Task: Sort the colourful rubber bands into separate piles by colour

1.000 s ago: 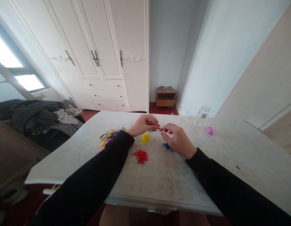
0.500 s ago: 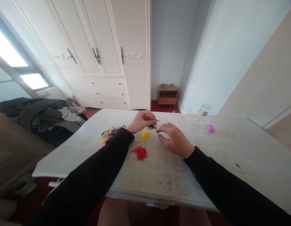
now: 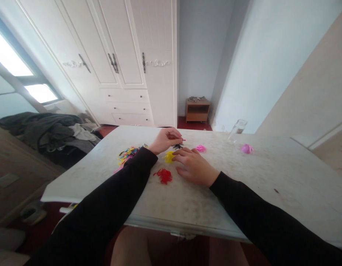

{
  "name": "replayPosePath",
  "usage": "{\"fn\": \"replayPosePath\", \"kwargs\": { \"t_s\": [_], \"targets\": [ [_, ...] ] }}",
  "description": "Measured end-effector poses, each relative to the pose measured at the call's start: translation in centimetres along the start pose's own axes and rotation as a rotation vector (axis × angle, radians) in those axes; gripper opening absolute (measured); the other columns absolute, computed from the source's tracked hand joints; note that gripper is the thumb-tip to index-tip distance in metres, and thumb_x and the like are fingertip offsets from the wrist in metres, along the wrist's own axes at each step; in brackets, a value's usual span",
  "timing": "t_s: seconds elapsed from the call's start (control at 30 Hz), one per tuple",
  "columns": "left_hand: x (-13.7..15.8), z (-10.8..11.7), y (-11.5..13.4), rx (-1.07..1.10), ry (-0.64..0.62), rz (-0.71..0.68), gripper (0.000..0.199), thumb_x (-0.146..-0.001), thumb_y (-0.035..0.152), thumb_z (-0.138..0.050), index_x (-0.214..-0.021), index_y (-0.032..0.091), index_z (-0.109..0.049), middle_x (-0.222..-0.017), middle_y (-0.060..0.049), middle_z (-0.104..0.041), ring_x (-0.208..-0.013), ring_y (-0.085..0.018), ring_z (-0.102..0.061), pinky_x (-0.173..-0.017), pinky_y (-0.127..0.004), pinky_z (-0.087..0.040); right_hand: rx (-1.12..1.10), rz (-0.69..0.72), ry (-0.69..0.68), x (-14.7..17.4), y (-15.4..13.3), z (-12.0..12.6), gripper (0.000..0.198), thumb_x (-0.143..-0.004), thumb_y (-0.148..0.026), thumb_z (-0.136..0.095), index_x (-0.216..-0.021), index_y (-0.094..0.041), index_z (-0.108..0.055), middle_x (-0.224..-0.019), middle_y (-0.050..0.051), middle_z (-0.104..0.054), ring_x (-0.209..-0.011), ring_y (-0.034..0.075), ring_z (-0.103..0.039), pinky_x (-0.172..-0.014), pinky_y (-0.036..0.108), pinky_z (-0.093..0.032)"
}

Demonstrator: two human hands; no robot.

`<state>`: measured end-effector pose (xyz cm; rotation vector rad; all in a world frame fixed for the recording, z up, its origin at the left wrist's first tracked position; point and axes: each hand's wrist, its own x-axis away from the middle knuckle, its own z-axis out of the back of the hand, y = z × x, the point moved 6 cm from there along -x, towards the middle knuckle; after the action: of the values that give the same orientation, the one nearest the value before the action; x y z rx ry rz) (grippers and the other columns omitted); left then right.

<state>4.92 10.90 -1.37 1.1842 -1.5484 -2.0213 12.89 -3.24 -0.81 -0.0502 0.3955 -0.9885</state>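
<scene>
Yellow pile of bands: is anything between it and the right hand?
Nothing visible. The right hand has its fingers at the right edge of the yellow pile; contact is unclear. The red pile lies nearer the person, the black pile beyond.

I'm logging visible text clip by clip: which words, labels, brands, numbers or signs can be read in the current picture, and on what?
No readable text anywhere.
Glass jar: a greyish patch shows on it, too blurred to tell whether it is a label.
Wardrobe: pale raised scrollwork, which looks like ornament, not lettering.
Mixed coloured pile: no marking can be made out.
</scene>
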Motion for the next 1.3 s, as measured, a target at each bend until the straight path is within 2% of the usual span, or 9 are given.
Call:
{"fn": "replayPosePath", "kwargs": {
  "t_s": [0.2, 0.33, 0.43, 0.57, 0.77, 0.9, 1.0, 1.17, 1.3],
  "targets": [
    [0.0, -0.1, -0.3, 0.016, -0.014, 0.018, 0.041, -0.064, 0.036, -0.096, -0.082, 0.014, -0.067, -0.077, -0.004, -0.076, -0.072, -0.017, -0.075, -0.073, -0.031, -0.061, -0.166, -0.13, 0.227, 0.4, 1.4, 1.6, 0.017, -0.089, -0.016, -0.064, -0.103, -0.019, -0.072, -0.12, 0.011, -0.07, -0.118, 0.027, -0.059, -0.106, 0.046, -0.046],
    [0.1, -0.2, -0.3, 0.028, -0.02, 0.034, 0.043, -0.062, 0.036, -0.097, -0.082, 0.013, -0.067, -0.078, -0.005, -0.076, -0.074, -0.018, -0.076, -0.075, -0.032, -0.062, -0.127, -0.249, 0.343, 1.0, 3.0, 2.6, 0.022, -0.086, -0.018, -0.065, -0.108, -0.019, -0.071, -0.132, 0.014, -0.064, -0.125, 0.032, -0.054, -0.108, 0.053, -0.045],
    [0.2, -0.3, -0.2, 0.03, -0.032, 0.036, 0.042, -0.063, 0.036, -0.097, -0.082, 0.013, -0.067, -0.078, -0.005, -0.076, -0.075, -0.019, -0.077, -0.077, -0.033, -0.062, -0.115, -0.294, 0.32, 1.1, 3.8, 2.4, 0.03, -0.085, -0.019, -0.064, -0.115, -0.019, -0.07, -0.141, 0.015, -0.061, -0.131, 0.034, -0.051, -0.11, 0.056, -0.043],
    [0.3, -0.3, -0.2, 0.022, -0.042, 0.037, 0.04, -0.065, 0.035, -0.097, -0.083, 0.013, -0.068, -0.079, -0.005, -0.076, -0.077, -0.018, -0.076, -0.077, -0.032, -0.061, -0.153, -0.306, 0.26, 1.0, 3.9, 2.0, 0.039, -0.085, -0.019, -0.063, -0.124, -0.019, -0.068, -0.136, 0.013, -0.066, -0.127, 0.032, -0.053, -0.109, 0.055, -0.043],
    [0.2, -0.3, -0.2, 0.024, -0.053, 0.026, 0.04, -0.065, 0.035, -0.096, -0.083, 0.013, -0.068, -0.078, -0.004, -0.075, -0.073, -0.016, -0.074, -0.074, -0.03, -0.06, -0.153, -0.315, 0.257, 0.9, 3.6, 2.1, 0.031, -0.085, -0.019, -0.064, -0.115, -0.018, -0.071, -0.123, 0.012, -0.072, -0.12, 0.031, -0.058, -0.106, 0.052, -0.043],
    [0.2, -0.1, 0.0, 0.007, -0.024, 0.02, 0.041, -0.064, 0.036, -0.096, -0.085, 0.014, -0.069, -0.079, -0.004, -0.075, -0.073, -0.015, -0.074, -0.073, -0.029, -0.059, -0.2, -0.265, 0.318, 0.8, 3.2, 2.7, 0.012, -0.088, -0.016, -0.063, -0.094, -0.019, -0.073, -0.104, 0.009, -0.077, -0.105, 0.027, -0.064, -0.099, 0.046, -0.047],
    [0.2, 0.2, 0.2, -0.034, 0.016, -0.003, 0.041, -0.065, 0.038, -0.096, -0.087, 0.014, -0.07, -0.078, -0.003, -0.075, -0.074, -0.016, -0.073, -0.074, -0.029, -0.059, -0.276, -0.144, 0.308, 0.8, 2.0, 3.0, 0.012, -0.089, -0.013, -0.063, -0.085, -0.02, -0.072, -0.094, 0.007, -0.076, -0.096, 0.024, -0.065, -0.093, 0.042, -0.05],
    [0.0, 0.4, 0.2, -0.091, 0.072, -0.052, 0.042, -0.065, 0.045, -0.094, -0.08, 0.015, -0.069, -0.078, -0.004, -0.075, -0.078, -0.017, -0.074, -0.074, -0.03, -0.059, -0.367, 0.132, 0.101, 0.9, -1.4, 2.0, 0.011, -0.09, -0.013, -0.066, -0.089, -0.021, -0.074, -0.097, 0.006, -0.076, -0.1, 0.023, -0.064, -0.097, 0.041, -0.052],
    [-0.1, 0.2, -0.1, -0.099, 0.044, -0.051, 0.044, -0.065, 0.047, -0.094, -0.08, 0.015, -0.068, -0.078, -0.005, -0.076, -0.079, -0.019, -0.076, -0.073, -0.031, -0.06, -0.349, 0.187, -0.011, 1.1, -2.6, 1.4, 0.012, -0.089, -0.012, -0.067, -0.09, -0.022, -0.074, -0.097, 0.006, -0.074, -0.1, 0.023, -0.064, -0.095, 0.04, -0.052]
  ]
}}
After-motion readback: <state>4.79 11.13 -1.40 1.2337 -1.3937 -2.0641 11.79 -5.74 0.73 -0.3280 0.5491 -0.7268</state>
